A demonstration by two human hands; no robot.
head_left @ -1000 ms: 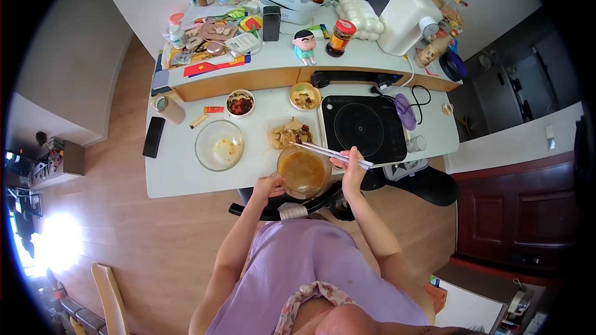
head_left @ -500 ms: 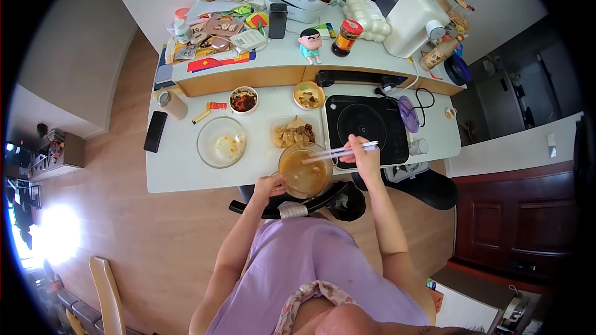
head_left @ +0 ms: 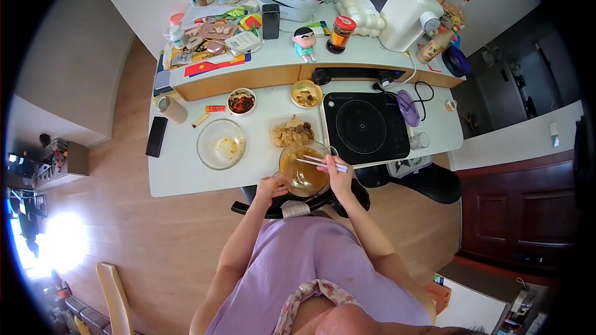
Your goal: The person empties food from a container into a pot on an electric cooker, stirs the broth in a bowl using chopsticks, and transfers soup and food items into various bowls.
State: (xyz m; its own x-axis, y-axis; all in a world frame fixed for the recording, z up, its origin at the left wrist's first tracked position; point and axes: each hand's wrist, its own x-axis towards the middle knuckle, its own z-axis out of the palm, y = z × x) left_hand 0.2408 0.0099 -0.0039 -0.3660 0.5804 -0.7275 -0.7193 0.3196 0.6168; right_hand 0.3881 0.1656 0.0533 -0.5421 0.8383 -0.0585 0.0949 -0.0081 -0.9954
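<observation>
White table [head_left: 180, 177] lies behind the glass bowl [head_left: 281, 160] at its front edge. Left hand [head_left: 272, 188] grips the rim; right hand [head_left: 339, 175] holds chopsticks [head_left: 320, 163]. Stirring seems underway, calling for steady support.

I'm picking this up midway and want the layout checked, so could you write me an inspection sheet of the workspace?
Surface: white table; any small spills too fine to tell.
Job's things: glass bowl of brown liquid at the front edge, chopsticks over it; food container just behind.
Clutter: papers and packets crowd the raised shelf's left side; dark phone near the table's left edge.
Grippers: left hand at the bowl's side, right hand holding the chopsticks.
Cables: black cord loops beside the purple lid.
Surroundings: dark red door at right; other people, nothing seen.
</observation>
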